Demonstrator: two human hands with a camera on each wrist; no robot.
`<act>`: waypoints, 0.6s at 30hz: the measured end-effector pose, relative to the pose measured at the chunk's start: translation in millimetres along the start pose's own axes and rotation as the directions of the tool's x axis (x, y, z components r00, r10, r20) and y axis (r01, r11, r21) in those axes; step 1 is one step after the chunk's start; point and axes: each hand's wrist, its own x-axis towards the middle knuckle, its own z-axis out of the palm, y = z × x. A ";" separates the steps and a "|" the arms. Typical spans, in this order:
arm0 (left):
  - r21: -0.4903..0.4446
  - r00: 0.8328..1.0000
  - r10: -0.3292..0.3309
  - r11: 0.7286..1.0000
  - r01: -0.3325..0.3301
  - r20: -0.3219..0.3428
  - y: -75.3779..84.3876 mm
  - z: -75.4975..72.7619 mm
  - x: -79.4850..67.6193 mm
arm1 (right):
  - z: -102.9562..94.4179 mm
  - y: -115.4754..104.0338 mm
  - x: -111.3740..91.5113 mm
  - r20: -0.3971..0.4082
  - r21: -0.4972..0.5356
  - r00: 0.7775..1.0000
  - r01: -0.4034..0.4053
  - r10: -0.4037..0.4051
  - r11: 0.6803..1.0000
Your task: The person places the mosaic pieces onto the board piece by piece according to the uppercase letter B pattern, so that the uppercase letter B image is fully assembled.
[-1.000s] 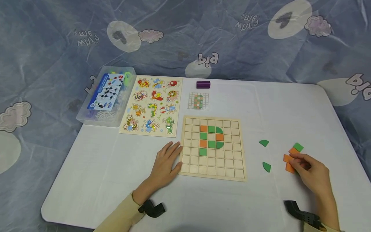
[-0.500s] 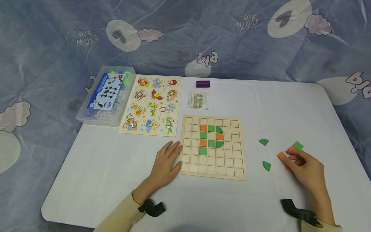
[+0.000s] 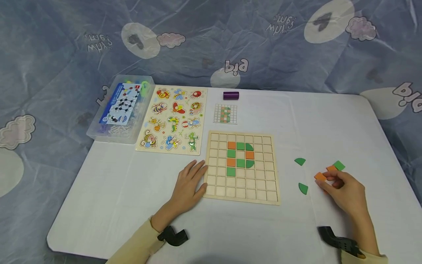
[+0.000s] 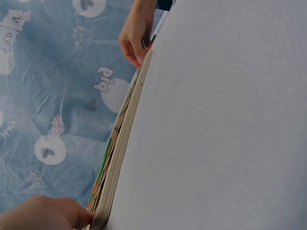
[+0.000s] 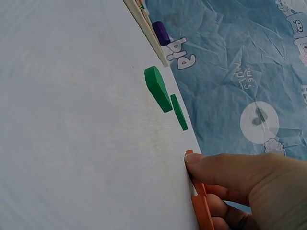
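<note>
My right hand [image 3: 348,193] pinches an orange square tile [image 3: 319,176] between thumb and fingers, low over the table. In the right wrist view another orange tile [image 5: 202,213] lies beneath the fingers. Just beyond the hand are one more orange tile [image 3: 331,168] and a green square tile [image 3: 339,165]. My left hand [image 3: 188,187] lies on the table with fingers extended, its fingertips and thumb at the left edge of the wooden grid board [image 3: 260,186]. Green and orange tiles sit in several of the board's cells, with two green quarter-round tiles on the right of the pattern.
Two loose green quarter-round tiles, a far one [image 3: 300,161] and a near one [image 3: 303,189], lie between board and right hand. Behind the board are a small pattern card [image 3: 225,114] and a purple cylinder [image 3: 231,95]. An insect puzzle board [image 3: 168,135] and a clear plastic box [image 3: 132,137] stand back left.
My right hand has moved left, drawing an orange tile away from the other tiles and toward the quarter-round pieces. The left hand has stayed at the board's edge.
</note>
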 end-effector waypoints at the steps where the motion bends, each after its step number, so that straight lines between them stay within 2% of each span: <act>1: 0.000 1.000 -0.001 1.000 0.001 0.002 -0.1 -0.1 0.0 | 0.2 -0.8 -0.4 -0.001 -0.002 1.000 -0.002 0.002 1.000; 10: -0.003 1.000 -0.009 1.000 0.009 0.013 -1.3 0.2 -0.4 | -3.5 -11.3 0.0 -0.032 0.039 0.999 0.012 -0.011 0.999; 14: -0.008 1.000 -0.013 1.000 0.013 0.020 -0.8 0.0 0.0 | -5.2 -24.8 2.2 -0.058 0.100 0.996 0.073 -0.067 0.992; 18: -0.010 0.999 -0.019 1.000 0.019 0.026 -0.6 -0.7 -0.1 | -0.7 -47.1 4.9 -0.034 0.133 0.987 0.162 -0.159 0.978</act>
